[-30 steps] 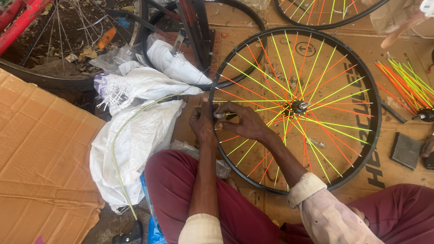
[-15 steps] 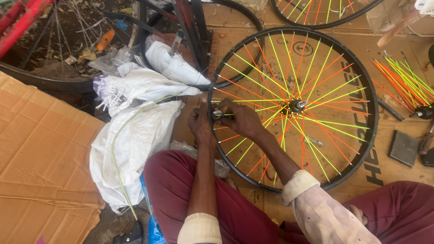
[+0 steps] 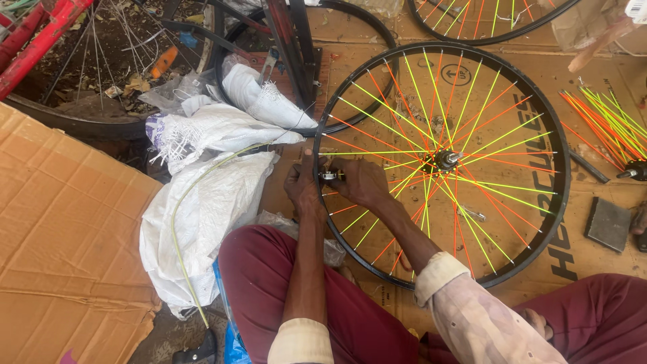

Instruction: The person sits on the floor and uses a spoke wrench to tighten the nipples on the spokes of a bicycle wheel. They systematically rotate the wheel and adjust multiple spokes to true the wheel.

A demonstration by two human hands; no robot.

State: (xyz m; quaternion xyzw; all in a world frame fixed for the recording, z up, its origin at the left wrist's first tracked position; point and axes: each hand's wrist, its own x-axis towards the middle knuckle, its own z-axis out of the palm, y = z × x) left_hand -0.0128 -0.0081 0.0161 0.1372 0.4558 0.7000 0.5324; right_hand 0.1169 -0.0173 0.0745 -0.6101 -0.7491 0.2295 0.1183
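A black bicycle wheel rim (image 3: pixel 559 195) with orange and yellow-green spokes lies flat on cardboard in front of me, its metal hub (image 3: pixel 447 160) at the centre. My left hand (image 3: pixel 301 189) grips the rim's left edge from outside. My right hand (image 3: pixel 360 182) reaches in from the inside of the rim and pinches a small round metal tool (image 3: pixel 329 175) against the rim at a spoke end. Both hands meet at the same spot on the left side of the rim.
White woven sacks (image 3: pixel 202 195) and a thin yellow-green tube (image 3: pixel 176 243) lie to the left. A large cardboard sheet (image 3: pixel 60 256) covers the left. Loose coloured spokes (image 3: pixel 603 118) and a dark flat block (image 3: pixel 608 224) lie at right. More rims (image 3: pixel 485 34) and a red frame (image 3: pixel 40 44) are behind.
My hands stay at the rim's left edge. My right hand has closed in on the small metal tool and turned slightly; the wheel has barely shifted.
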